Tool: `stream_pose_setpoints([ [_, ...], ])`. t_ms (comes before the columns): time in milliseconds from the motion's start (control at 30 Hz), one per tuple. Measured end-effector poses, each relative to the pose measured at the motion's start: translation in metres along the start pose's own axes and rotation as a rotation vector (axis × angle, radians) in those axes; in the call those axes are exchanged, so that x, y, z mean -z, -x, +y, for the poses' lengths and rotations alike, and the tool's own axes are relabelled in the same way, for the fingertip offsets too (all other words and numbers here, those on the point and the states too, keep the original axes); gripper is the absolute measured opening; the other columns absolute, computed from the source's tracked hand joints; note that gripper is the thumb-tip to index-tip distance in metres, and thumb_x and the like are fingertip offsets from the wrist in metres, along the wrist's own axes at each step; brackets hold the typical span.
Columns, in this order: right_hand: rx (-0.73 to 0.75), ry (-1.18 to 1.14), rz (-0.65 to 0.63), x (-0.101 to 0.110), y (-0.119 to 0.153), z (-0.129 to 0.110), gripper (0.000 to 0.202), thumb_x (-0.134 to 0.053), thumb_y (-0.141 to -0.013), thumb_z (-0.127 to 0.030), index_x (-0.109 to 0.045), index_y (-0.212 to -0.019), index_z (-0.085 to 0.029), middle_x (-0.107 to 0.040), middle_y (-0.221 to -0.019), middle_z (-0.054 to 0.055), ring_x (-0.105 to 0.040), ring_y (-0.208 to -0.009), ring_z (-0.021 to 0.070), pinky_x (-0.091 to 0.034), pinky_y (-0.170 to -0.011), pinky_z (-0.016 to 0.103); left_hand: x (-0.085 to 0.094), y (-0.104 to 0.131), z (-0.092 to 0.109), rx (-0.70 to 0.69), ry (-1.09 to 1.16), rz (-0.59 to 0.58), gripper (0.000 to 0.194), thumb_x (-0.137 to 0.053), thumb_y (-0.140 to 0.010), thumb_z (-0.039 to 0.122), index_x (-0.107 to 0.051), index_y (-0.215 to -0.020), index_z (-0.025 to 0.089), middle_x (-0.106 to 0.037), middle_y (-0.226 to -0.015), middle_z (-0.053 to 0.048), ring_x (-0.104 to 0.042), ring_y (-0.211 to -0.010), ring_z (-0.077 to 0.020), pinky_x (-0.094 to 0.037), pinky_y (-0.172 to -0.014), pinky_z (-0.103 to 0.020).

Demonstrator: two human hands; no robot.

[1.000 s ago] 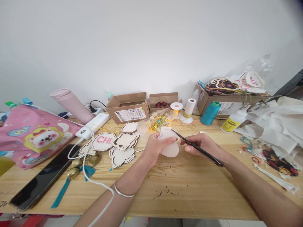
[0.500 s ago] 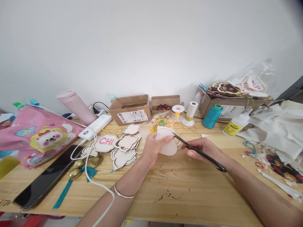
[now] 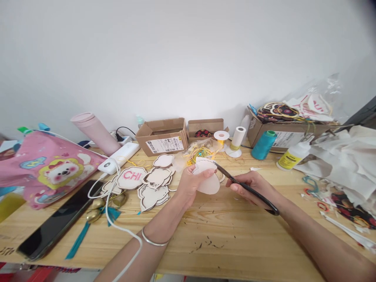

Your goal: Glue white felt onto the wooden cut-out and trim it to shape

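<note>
My left hand (image 3: 192, 182) pinches a white cloth piece (image 3: 209, 185) with a rounded lower edge, thumb on top and fingers behind it. A dark, uneven line runs along its upper edge. My right hand (image 3: 252, 188) grips long black scissors (image 3: 249, 188), seen edge-on. Their tip meets the upper right edge of the cloth piece; whether the blades are apart I cannot tell. Left of my left hand lie several pale scalloped plaques (image 3: 152, 196), stacked and overlapping. One plaque (image 3: 131, 177) bears pink letters reading CHI.
Behind stand an open carton (image 3: 161, 137), a teal thread cone (image 3: 264, 145), a white roll (image 3: 238, 137) and a glue bottle (image 3: 292, 156). White cloth (image 3: 349, 160) and scraps lie right. A phone (image 3: 58, 221), brass bells (image 3: 93, 215) and a white cable (image 3: 117, 227) are left.
The scissors and my right hand have shifted very slightly, with the tip staying at the cloth's upper right edge. My left hand keeps its hold in nearly the same place.
</note>
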State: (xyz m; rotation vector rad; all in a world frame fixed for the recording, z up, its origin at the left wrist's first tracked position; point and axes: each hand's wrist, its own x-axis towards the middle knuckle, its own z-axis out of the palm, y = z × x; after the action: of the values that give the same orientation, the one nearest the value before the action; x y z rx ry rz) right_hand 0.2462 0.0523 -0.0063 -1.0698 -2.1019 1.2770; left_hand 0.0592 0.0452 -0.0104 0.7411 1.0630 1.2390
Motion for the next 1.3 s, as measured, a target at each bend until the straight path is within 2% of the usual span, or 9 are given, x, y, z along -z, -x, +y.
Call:
stream_pose_setpoints([
  [567,0.002,0.02,-0.034,0.005,-0.001,0.006,0.046,-0.046,-0.076,-0.057,-0.054,-0.063,-0.013,-0.032,-0.052,-0.004,-0.027,-0.049,0.0068,-0.019,-0.043,0.021,0.001,-0.002,0.002,0.0,-0.019,0.013,0.03,-0.08,-0.047,0.028,-0.069,-0.072,0.015,-0.069,-0.071,-0.003,-0.059,-0.058,-0.0105,-0.046,-0.054,-0.019],
  [967,0.018,0.0,-0.11,0.014,0.0,0.014,0.036,-0.053,-0.076,-0.047,-0.054,-0.064,-0.013,-0.028,-0.056,-0.005,-0.023,-0.05,0.0059,-0.017,-0.043,0.02,0.005,-0.003,0.003,0.02,-0.078,-0.013,0.031,-0.08,-0.046,0.029,-0.068,-0.07,0.014,-0.067,-0.066,-0.003,-0.057,-0.053,-0.0103,-0.044,-0.05,-0.02],
  [1300,0.054,0.035,-0.145,0.02,0.0,0.02,0.037,-0.053,-0.075,-0.048,-0.055,-0.065,-0.012,-0.029,-0.054,-0.005,-0.024,-0.049,0.0058,-0.018,-0.042,0.02,0.007,-0.003,0.003,0.03,-0.121,-0.068,0.029,-0.08,-0.046,0.029,-0.069,-0.069,0.015,-0.068,-0.066,-0.003,-0.058,-0.054,-0.0119,-0.044,-0.051,-0.021],
])
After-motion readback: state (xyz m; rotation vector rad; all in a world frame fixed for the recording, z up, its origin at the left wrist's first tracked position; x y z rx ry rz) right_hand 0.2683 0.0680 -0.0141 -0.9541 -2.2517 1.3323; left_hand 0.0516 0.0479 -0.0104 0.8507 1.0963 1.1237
